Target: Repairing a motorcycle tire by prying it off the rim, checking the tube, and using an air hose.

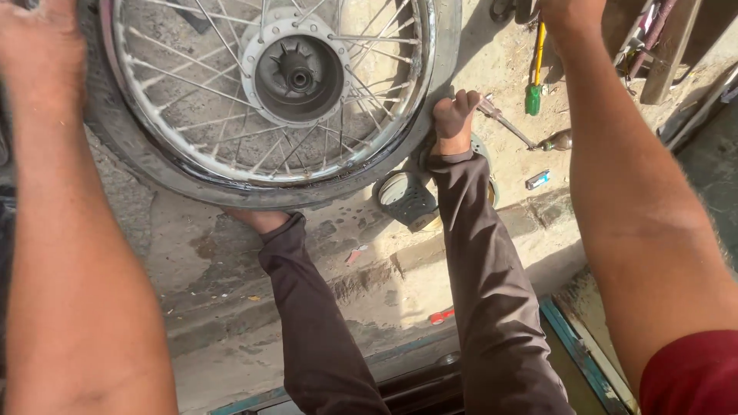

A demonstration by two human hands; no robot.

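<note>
Two bare forearms frame the view. At far left, the left hand is pressed on the worn black rubber tyre of a silver spoked wheel (grip unclear). At upper right, the right hand is cropped, its state hidden, near a green-handled screwdriver.

Spoked wheel flat on ground; L hand on tyre, R hand up top.

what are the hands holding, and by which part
Left hand seems to grip the tyre at its outer edge; right hand is cut off, cannot tell.
</note>
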